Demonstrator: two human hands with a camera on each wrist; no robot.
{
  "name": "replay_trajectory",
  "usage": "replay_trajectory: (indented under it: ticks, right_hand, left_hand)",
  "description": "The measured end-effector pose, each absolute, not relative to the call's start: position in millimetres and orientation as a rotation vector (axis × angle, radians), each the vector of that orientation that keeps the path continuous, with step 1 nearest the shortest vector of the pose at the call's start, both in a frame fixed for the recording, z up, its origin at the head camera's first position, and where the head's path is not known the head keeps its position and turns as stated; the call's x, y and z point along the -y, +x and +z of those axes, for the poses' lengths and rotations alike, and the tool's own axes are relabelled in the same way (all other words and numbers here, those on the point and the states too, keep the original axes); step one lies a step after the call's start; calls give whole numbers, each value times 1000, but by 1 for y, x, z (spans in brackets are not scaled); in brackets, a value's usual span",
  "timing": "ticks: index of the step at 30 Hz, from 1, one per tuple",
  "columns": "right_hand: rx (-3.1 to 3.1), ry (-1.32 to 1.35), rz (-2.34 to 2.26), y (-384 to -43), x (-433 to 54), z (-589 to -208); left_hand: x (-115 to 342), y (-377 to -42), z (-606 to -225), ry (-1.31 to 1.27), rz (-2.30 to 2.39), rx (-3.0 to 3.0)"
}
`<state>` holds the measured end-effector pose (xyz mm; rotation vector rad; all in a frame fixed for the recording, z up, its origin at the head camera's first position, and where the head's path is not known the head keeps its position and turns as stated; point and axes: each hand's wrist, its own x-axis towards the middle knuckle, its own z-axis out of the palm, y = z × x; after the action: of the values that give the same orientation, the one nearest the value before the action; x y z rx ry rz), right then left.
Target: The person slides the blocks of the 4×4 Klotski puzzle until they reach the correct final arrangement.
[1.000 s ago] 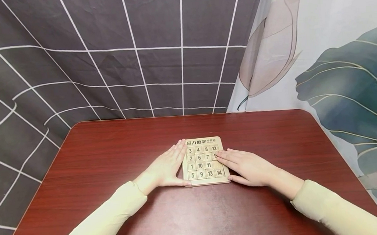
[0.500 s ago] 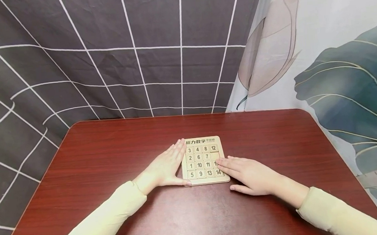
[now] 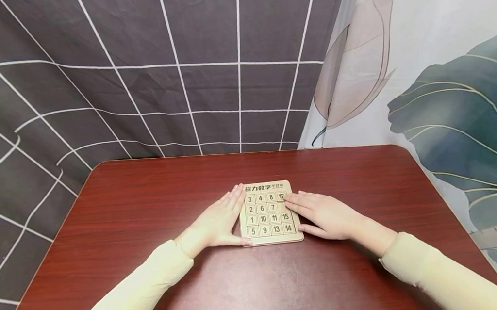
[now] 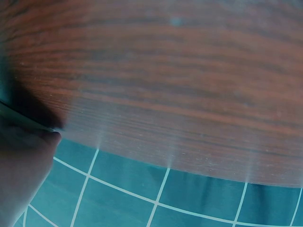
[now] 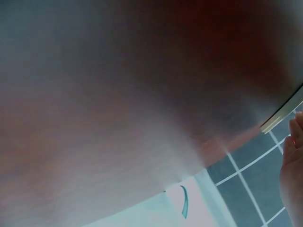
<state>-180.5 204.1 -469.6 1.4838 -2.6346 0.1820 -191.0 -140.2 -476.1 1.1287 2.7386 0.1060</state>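
A number sliding puzzle point(image 3: 266, 240) in a pale wooden frame lies flat at the middle of the table. Its one gap sits in the second row, rightmost column, between tile 12 point(image 3: 281, 196) and tile 15 point(image 3: 285, 217). My left hand point(image 3: 219, 221) rests along the puzzle's left edge, fingers straight near the top corner and thumb at the bottom one. My right hand point(image 3: 326, 214) has its straight fingertips at the lower right of tile 12, with the thumb near the frame's right side. Only part of each hand shows in the wrist views.
The reddish-brown wooden table point(image 3: 154, 182) has rounded far corners. Behind it and on the left hangs a dark grid-patterned curtain point(image 3: 212, 85). A white leaf-printed curtain point(image 3: 424, 44) hangs on the right.
My right fingers slid tile 15 down from the second row to the third, so the gap moved up one place. They then moved up to tile 12. My left hand stayed put.
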Motion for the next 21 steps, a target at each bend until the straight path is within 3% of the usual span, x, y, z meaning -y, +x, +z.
replay_trajectory:
  ticks: [7,21]
  right_hand:
    - [2746,1426,164,-195,-202,-471]
    - [2700,1449,163,-187,-203,-472]
  left_hand:
    - [140,-190,-475,1158,124,-2748]
    - [141,-191,-474,1163,114,-2748]
